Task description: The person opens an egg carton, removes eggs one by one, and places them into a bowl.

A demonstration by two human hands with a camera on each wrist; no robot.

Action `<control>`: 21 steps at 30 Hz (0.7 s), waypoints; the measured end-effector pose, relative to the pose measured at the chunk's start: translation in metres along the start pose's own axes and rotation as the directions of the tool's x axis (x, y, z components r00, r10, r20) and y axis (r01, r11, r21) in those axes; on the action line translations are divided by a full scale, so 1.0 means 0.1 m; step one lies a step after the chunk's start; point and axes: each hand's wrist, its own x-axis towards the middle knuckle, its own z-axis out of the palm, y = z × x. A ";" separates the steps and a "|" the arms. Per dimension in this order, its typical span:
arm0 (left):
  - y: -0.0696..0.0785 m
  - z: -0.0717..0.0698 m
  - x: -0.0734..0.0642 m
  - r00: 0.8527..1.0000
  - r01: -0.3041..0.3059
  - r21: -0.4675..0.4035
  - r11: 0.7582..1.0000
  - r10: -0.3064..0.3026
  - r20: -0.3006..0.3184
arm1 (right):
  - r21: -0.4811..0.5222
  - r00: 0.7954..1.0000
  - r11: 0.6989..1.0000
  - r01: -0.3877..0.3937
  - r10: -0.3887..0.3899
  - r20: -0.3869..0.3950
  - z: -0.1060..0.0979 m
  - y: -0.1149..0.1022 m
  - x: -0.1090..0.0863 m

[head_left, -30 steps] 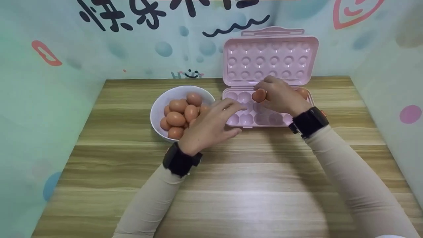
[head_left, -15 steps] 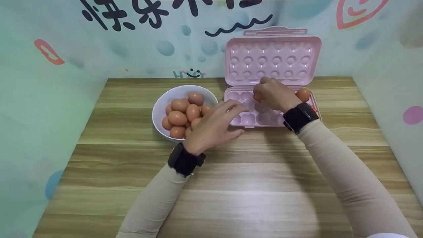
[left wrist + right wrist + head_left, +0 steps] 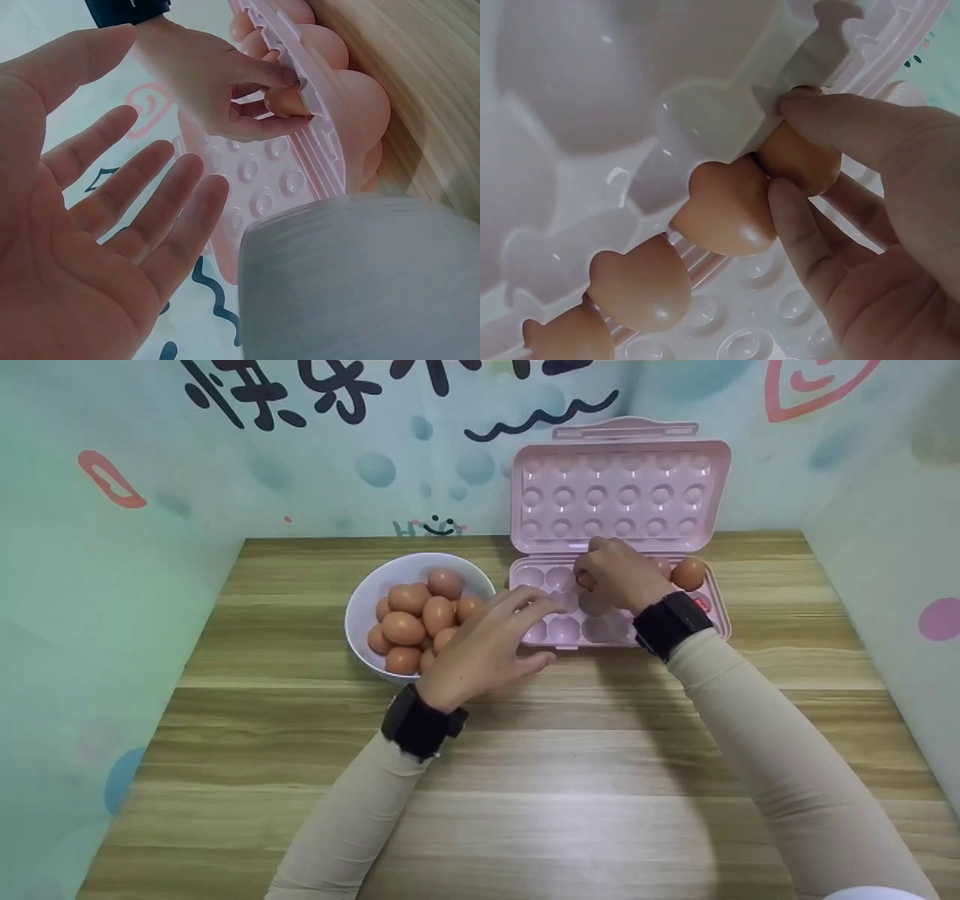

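Observation:
A pink plastic egg carton (image 3: 562,630) stands with its lid (image 3: 622,499) raised at the back. My right hand (image 3: 621,576) is over its back row. In the right wrist view its thumb and fingers pinch a brown egg (image 3: 799,159), set down at a cup. Beside that egg, three more eggs sit in line, the nearest egg (image 3: 731,214) close to my fingertips. Between the bowl and the carton hovers my left hand (image 3: 484,649), its fingers spread and holding nothing. It overlaps the right rim of a white bowl (image 3: 360,649) full of brown eggs (image 3: 403,628).
The wooden table (image 3: 480,795) runs up to a printed backdrop (image 3: 315,487) behind the carton and bowl. A small red label (image 3: 702,604) shows at the carton's right side. In the left wrist view the bowl (image 3: 360,277) fills the lower right.
My right hand has lowered the egg into the carton's back row and shifted slightly left, uncovering more of the eggs at right. The left hand has moved slightly right with the view.

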 end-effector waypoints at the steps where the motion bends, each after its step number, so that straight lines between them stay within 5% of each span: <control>1: 0.00 0.00 0.00 1.000 0.001 0.000 1.000 -0.001 0.000 | -0.001 1.000 1.000 0.011 -0.011 -0.010 0.00 0.00 0.00; 13: 0.00 -0.03 0.01 0.999 0.019 0.006 1.000 -0.019 -0.030 | 0.036 0.986 0.995 0.089 -0.083 -0.142 -0.07 0.03 -0.06; 21: -0.01 -0.04 0.03 0.993 0.024 -0.036 0.999 -0.028 -0.112 | 0.166 0.910 0.966 0.199 -0.119 -0.398 -0.28 -0.15 -0.36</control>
